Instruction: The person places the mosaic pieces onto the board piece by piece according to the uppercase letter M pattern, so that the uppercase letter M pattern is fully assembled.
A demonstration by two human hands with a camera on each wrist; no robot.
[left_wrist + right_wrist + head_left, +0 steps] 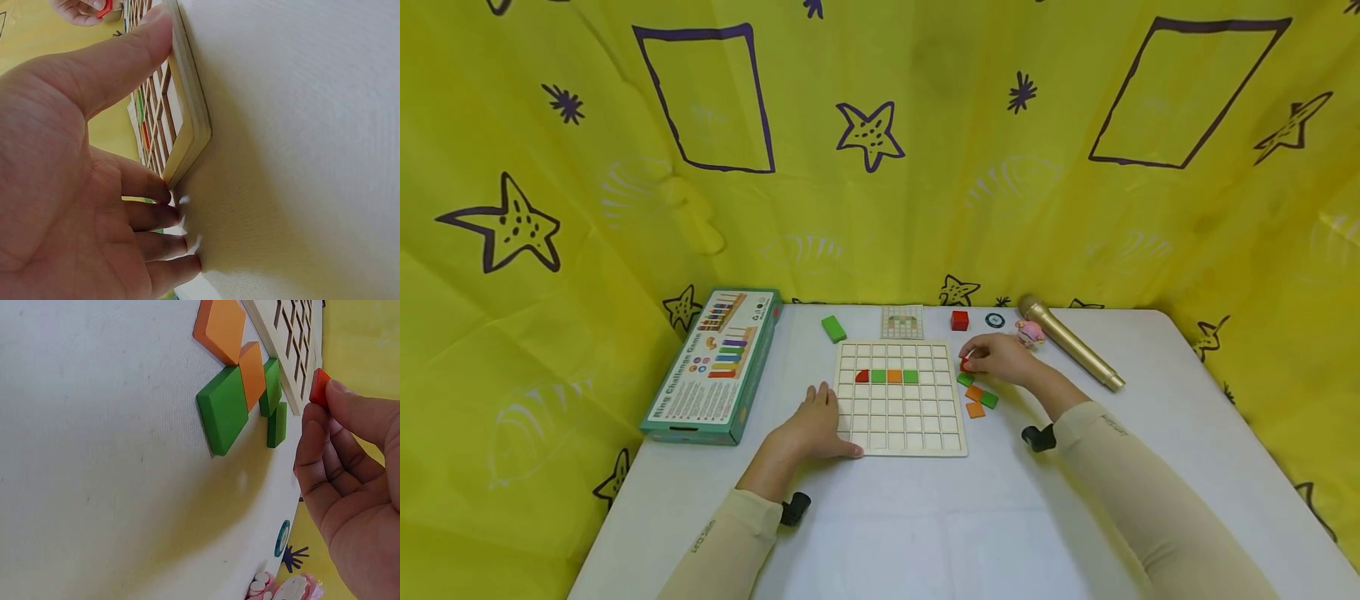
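Note:
A pale wooden grid board [917, 425] lies flat on the table. One of its upper rows holds a rounded red tile [862, 377], a green tile [878, 377], an orange tile [894, 377] and another green tile [911, 377]. My left hand [812, 425] is spread at the board's front left corner, thumb on the front edge and fingertips along the left side. At the board's right side my right hand [996, 358] pinches a small red tile [319, 386] between thumb and fingers, raised off the table. Below it lie loose green tiles [224, 411] and orange tiles [220, 328].
Behind the board lie a green block [832, 329], a printed pattern card [902, 322], a red cube [959, 321] and a round dark disc [995, 320]. A pink figure [1030, 332] and gold microphone [1078, 346] lie right, a game box [715, 367] left. Yellow curtain [955, 208] surrounds the table.

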